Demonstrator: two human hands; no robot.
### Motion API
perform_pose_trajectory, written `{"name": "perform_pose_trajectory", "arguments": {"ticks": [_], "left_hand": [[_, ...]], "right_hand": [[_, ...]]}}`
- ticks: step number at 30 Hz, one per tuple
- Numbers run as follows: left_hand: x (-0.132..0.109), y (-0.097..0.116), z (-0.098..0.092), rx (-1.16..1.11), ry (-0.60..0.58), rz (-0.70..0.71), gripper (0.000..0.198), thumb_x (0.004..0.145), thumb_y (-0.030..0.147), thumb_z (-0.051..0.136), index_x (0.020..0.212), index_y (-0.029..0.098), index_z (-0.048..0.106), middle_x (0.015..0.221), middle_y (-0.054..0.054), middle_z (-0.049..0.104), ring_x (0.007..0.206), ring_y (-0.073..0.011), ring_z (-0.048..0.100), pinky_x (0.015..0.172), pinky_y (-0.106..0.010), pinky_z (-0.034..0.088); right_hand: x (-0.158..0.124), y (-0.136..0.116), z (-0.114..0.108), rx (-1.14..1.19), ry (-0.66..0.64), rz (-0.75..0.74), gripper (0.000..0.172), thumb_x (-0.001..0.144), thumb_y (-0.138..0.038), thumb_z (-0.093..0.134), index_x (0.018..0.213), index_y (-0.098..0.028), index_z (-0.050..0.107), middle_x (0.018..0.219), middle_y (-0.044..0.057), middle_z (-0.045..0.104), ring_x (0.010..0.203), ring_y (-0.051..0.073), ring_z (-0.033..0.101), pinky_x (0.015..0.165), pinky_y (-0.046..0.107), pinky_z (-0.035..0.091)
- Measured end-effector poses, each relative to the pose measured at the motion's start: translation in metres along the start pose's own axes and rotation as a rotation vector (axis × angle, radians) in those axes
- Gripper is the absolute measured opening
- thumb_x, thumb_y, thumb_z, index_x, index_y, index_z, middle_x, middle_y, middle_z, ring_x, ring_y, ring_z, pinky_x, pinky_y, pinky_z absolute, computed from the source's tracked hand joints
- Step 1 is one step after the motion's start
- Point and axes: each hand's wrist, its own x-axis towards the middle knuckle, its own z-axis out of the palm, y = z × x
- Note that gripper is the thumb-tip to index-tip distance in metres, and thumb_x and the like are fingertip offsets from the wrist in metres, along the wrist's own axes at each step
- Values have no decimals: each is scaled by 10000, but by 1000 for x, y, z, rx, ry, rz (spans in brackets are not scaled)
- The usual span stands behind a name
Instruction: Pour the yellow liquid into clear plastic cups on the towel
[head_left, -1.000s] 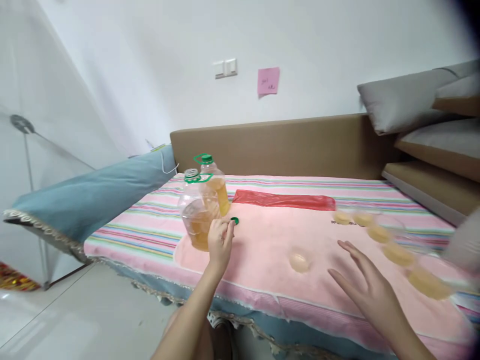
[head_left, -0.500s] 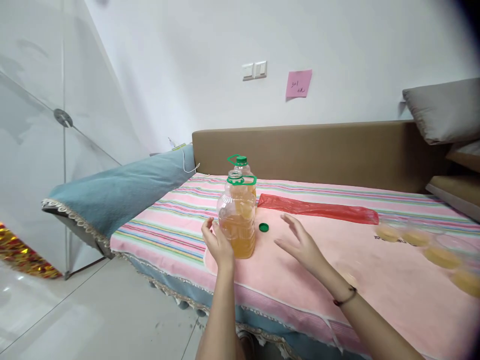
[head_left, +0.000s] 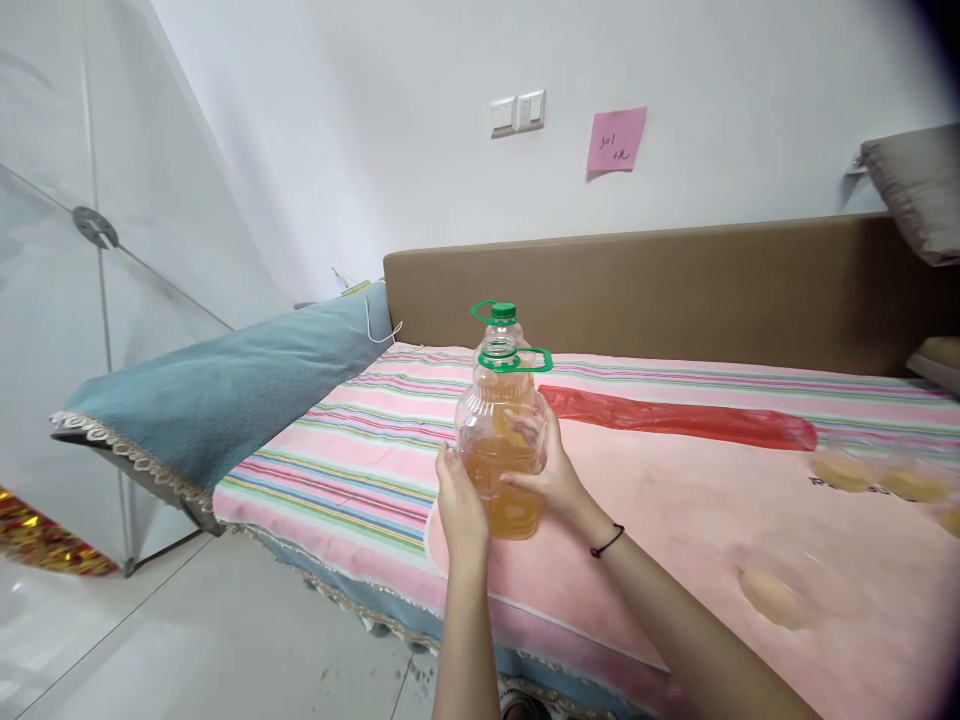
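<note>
A large clear plastic bottle (head_left: 495, 450) with amber liquid in its lower part stands upright on the pink cloth, uncapped, a green ring handle at its neck. My left hand (head_left: 461, 515) presses against its left side, fingers mostly hidden behind it. Around the right side wraps my right hand (head_left: 551, 470), thumb across the front. Directly behind is a second bottle with a green cap (head_left: 504, 311), largely covered by the first. The loose green cap seen earlier on the cloth is hidden now.
A red plastic bag (head_left: 675, 418) lies flat to the right of the bottles. Clear cups of yellowish liquid (head_left: 844, 470) stand at the right, and another clear cup (head_left: 772, 600) is nearer. A brown backrest (head_left: 637, 290) runs behind; a blue-covered armrest (head_left: 240, 390) is at left.
My right hand has moved left from open air onto the bottle, and my left hand has closed against its other side. The view has shifted a little.
</note>
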Motion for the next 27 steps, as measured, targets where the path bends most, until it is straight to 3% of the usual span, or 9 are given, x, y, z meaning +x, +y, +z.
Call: {"name": "perform_pose_trajectory", "arguments": {"ticks": [3,7,14,20,24,27], "left_hand": [[1,-3,-3,29,82,-49,632,963,617,199,1431,228,369,1356,-121,586,1309,-240,521,1025,-369,462],[-4,9,-7,-57,90,-87,669,952,639,211,1446,209,349,1329,-138,611,1237,-240,586,995,-372,487],[-11,40,-3,-334,-16,-41,715,877,730,326,1297,183,514,1170,-133,694,1105,-238,660,964,-376,509],[-43,59,31,-481,-423,89,761,807,784,433,1262,197,601,1360,-114,605,1307,-302,513,1106,-405,405],[-82,75,52,-635,-799,119,922,702,810,546,1393,201,495,1436,-144,533,1332,-359,477,1080,-447,420],[-112,87,68,-697,-1091,64,1098,567,787,681,1474,247,378,1471,-152,490,1296,-390,507,1031,-464,452]], "right_hand": [[0,5,6,29,77,-54,1284,617,-543,845,1542,-251,3,1347,142,520,1302,270,507,1117,500,367],[-5,-1,6,51,128,-101,1303,594,-519,871,1543,-264,15,1289,128,555,1272,285,528,1104,531,377],[-25,-46,-23,69,182,-153,1250,626,-478,868,1546,-317,38,1265,105,599,1246,298,559,1098,564,384],[-74,-100,-74,18,239,-95,1261,613,-580,843,1556,-356,35,1243,96,628,1203,314,599,1052,571,442],[-128,-136,-114,3,340,14,1305,551,-638,849,1558,-379,61,1220,96,653,1193,343,615,1035,577,465],[-173,-159,-143,-55,410,106,1283,556,-668,823,1557,-407,65,1222,98,668,1174,364,634,990,549,516]]}}
